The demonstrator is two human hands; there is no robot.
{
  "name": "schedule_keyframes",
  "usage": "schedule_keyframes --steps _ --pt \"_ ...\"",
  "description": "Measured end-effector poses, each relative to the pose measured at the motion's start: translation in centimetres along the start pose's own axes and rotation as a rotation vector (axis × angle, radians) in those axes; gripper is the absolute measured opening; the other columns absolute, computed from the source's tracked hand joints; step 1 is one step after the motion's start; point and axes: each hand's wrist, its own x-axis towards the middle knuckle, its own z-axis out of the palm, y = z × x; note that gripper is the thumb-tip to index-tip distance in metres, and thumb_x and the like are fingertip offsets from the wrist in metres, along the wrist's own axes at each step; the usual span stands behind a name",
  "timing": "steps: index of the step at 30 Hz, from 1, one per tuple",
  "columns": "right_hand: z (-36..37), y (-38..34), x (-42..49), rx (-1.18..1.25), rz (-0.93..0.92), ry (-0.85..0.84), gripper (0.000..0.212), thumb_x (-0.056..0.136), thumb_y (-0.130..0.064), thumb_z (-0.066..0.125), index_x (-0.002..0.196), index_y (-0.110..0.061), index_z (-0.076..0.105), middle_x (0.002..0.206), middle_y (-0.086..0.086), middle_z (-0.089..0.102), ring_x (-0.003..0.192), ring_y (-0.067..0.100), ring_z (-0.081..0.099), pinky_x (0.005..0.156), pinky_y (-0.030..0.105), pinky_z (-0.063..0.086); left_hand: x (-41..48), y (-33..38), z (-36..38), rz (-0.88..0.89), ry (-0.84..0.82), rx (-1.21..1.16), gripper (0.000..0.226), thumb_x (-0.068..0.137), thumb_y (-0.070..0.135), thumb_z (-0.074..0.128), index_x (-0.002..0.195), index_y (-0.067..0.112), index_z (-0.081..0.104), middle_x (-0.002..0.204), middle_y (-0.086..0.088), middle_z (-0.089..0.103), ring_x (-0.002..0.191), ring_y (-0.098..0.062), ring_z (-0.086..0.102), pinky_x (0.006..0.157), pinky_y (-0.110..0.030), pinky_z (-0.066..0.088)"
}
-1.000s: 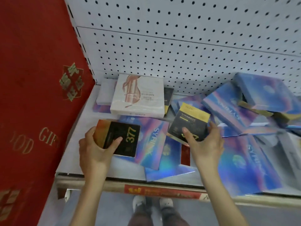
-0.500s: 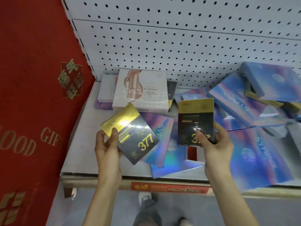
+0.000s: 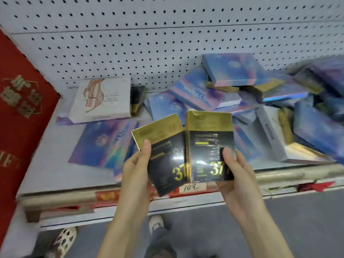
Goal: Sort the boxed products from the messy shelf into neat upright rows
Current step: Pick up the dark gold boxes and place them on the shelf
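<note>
Each hand holds a black-and-gold box marked 377, lifted above the shelf's front edge. My left hand (image 3: 136, 168) grips the tilted left box (image 3: 163, 155), thumb on its face. My right hand (image 3: 235, 170) grips the upright right box (image 3: 208, 146), which overlaps the left box's right edge. Behind them, blue iridescent boxes (image 3: 230, 71) lie piled in a heap on the white shelf (image 3: 48, 151). One blue box (image 3: 100, 144) lies flat at the left. A white box with a pink figure (image 3: 102, 99) lies at the back left.
A perforated white back panel (image 3: 167, 40) closes the shelf. A red gift box wall (image 3: 20, 112) stands at the left. The shelf's front rail carries a handwritten price label (image 3: 192, 187). Two feet in shoes (image 3: 156, 223) show on the grey floor below.
Both hands lifted their boxes off the shelf and brought them together. The two boxes now meet side by side, and the view has shifted to the right.
</note>
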Motion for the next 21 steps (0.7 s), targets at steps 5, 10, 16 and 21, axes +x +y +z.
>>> schedule_keyframes --steps 5,10,16,21 --pt "-9.5 -4.3 -4.3 0.036 -0.078 -0.012 0.026 0.072 -0.031 0.071 0.096 -0.021 0.068 0.096 0.004 0.074 0.079 0.015 0.072 0.059 0.027 0.057 -6.0 -4.8 8.8 -0.221 -0.102 -0.030 0.055 0.084 0.067 0.040 0.112 0.029 0.069 0.110 -0.001 0.073 0.094 -0.020 0.072 0.072 -0.040 0.058" --pt "-21.3 -8.1 -9.8 -0.065 -0.214 0.164 0.019 0.080 -0.039 0.066 0.096 -0.029 0.066 0.101 0.003 0.072 0.088 0.017 0.068 0.075 0.037 0.057 -13.6 -11.3 20.3 -0.130 -0.299 0.114 0.063 0.060 0.058 0.068 0.112 0.023 0.068 0.107 0.001 0.074 0.099 -0.019 0.070 0.079 -0.037 0.056" --pt "-33.7 -13.2 -15.6 -0.074 -0.444 0.430 0.018 0.093 -0.029 0.060 0.110 -0.031 0.064 0.112 -0.001 0.071 0.105 0.019 0.068 0.083 0.034 0.057 -20.4 -18.2 32.8 -0.015 -0.509 0.349 0.079 0.044 0.031 0.090 0.117 0.024 0.059 0.106 0.003 0.073 0.098 -0.020 0.070 0.081 -0.041 0.056" --pt "-41.1 -17.4 -16.9 -0.095 -0.469 0.545 0.028 0.082 -0.043 0.062 0.108 -0.031 0.062 0.108 -0.005 0.071 0.102 0.012 0.068 0.075 0.022 0.055 -22.7 -22.3 41.1 0.040 -0.610 0.405 0.086 0.032 0.047 0.084 0.113 0.033 0.058 0.098 0.014 0.072 0.090 -0.009 0.071 0.067 -0.031 0.059"
